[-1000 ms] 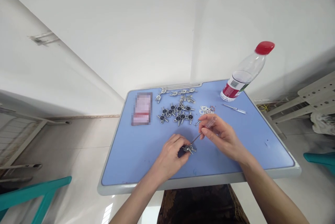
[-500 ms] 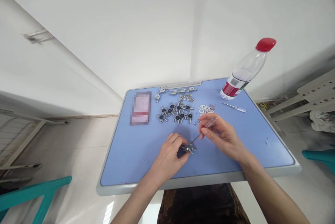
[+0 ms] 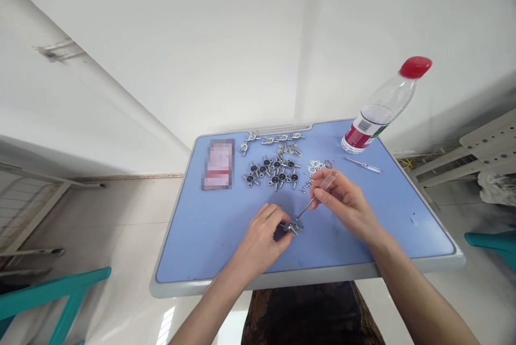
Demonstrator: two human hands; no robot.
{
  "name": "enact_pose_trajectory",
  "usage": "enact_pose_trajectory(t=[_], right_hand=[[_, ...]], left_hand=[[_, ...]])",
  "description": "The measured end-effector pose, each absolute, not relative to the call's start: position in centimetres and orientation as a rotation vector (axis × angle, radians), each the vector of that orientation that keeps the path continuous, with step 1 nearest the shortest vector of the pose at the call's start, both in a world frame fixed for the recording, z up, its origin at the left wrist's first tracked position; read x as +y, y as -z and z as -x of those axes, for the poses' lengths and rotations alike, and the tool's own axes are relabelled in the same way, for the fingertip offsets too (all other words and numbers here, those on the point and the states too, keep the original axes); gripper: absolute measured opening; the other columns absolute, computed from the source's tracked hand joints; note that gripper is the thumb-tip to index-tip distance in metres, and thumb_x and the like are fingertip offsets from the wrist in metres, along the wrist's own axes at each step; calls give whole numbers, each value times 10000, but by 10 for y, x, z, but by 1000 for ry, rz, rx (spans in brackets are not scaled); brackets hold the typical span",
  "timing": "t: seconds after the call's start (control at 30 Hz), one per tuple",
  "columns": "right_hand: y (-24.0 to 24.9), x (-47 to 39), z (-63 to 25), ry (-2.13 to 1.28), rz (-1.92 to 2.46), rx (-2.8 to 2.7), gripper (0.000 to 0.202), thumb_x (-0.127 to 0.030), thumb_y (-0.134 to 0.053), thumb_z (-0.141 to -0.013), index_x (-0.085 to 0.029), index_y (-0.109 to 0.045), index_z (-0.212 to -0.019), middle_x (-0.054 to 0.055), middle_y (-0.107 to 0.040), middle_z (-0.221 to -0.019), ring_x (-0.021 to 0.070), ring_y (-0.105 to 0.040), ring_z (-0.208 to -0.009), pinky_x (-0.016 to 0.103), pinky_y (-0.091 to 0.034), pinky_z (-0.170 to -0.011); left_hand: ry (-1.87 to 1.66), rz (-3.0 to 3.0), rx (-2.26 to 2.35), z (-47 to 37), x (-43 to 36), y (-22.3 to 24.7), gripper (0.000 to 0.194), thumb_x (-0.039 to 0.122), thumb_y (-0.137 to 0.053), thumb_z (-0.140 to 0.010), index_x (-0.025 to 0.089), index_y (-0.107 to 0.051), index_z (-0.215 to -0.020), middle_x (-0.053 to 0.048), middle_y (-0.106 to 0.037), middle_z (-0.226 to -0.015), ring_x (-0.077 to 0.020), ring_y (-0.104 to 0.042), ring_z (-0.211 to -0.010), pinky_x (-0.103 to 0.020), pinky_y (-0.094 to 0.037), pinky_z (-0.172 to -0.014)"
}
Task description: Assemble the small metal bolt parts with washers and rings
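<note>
While pinched in the left hand (image 3: 262, 240), a small spiky metal fitting (image 3: 293, 226)

No text, number or brand can be read here. The water bottle (image 3: 378, 112) carries a red, white and green label, but its print is too small to make out. The flat pink and red packet (image 3: 219, 164) on the blue table (image 3: 201, 237) is blurred, so nothing on it is legible.
</note>
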State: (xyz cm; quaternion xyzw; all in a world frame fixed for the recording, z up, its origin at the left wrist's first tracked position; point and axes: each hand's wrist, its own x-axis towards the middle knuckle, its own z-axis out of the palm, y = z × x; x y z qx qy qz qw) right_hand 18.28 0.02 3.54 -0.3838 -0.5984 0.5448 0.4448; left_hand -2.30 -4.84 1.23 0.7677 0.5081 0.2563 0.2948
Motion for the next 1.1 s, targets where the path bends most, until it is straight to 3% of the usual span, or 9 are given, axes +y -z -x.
enact_pose_trajectory(t=[1.1], right_hand=[[-37,-5,-184,-1430,904,-1626,121,-257,-518,-956,-254,-524,-1077,11,-597,-893,138,-594,-783,299,-511,-719]], left_hand=[[-668,-2051,1370,23,-49,-11,149,79,-629,-794,198,-548,-832,0,-587,-862,-176,-512,-825,-311,-419,-741]])
